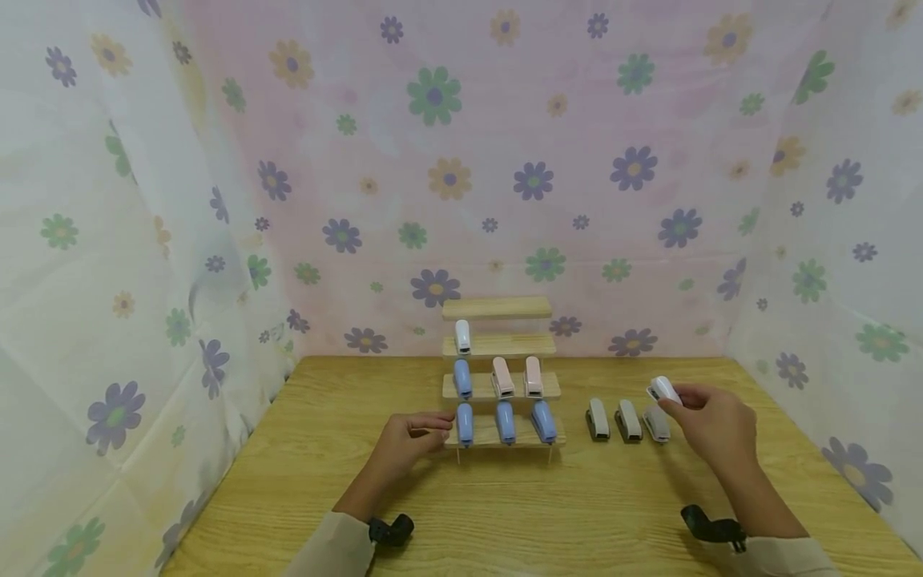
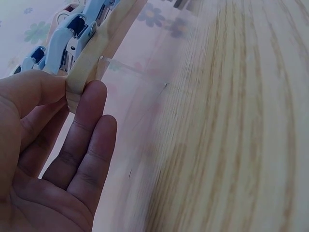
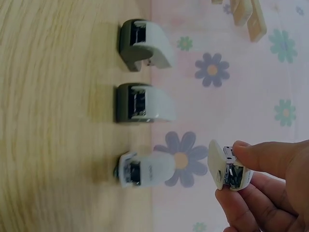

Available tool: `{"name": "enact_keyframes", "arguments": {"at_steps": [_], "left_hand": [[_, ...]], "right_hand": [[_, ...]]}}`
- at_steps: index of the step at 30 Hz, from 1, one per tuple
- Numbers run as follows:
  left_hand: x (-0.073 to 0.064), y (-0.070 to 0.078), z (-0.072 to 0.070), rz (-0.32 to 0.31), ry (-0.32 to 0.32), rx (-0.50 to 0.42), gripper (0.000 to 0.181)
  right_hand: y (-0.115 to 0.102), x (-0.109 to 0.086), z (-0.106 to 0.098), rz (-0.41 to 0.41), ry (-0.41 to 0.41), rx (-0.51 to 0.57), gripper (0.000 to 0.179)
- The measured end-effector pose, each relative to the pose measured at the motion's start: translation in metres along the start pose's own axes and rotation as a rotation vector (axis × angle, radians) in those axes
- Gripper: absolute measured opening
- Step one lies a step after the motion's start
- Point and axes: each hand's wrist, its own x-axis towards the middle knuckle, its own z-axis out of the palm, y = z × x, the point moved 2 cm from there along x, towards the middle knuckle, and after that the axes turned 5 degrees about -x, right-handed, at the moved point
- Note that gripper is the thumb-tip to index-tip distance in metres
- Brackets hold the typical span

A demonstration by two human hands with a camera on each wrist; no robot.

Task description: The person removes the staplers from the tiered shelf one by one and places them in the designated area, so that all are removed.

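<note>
My left hand (image 1: 413, 445) pinches the left end of the bottom plank (image 1: 485, 434) of a stepped wooden display rack, thumb above and fingers below in the left wrist view. Three blue mini staplers (image 1: 505, 422) stand on that plank. The plank above holds a blue stapler (image 1: 462, 379) and two pink ones (image 1: 502, 377); a white stapler (image 1: 462, 337) sits one step higher. At the right, my right hand (image 1: 721, 429) grips another white mini stapler (image 3: 229, 169) between thumb and fingers, raised off the table.
Beside the rack, two pale staplers with dark bases (image 1: 597, 420) and a whiter stapler (image 1: 657, 424) stand in a row on the wooden table (image 1: 505, 513). The rack's top plank (image 1: 497, 308) is bare. Flowered cloth (image 1: 476, 144) hangs behind and at both sides.
</note>
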Motion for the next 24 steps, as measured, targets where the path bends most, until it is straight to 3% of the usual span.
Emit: {"name": "enact_keyframes", "arguments": {"at_steps": [16, 24], "left_hand": [[0.002, 0.001, 0.000, 0.013, -0.003, -0.011, 0.019], [0.000, 0.002, 0.001, -0.039, -0.009, -0.059, 0.019]], "right_hand": [[0.047, 0.005, 0.008, 0.150, -0.086, -0.023, 0.057], [0.056, 0.004, 0.012, 0.170, -0.119, -0.036, 0.054]]}}
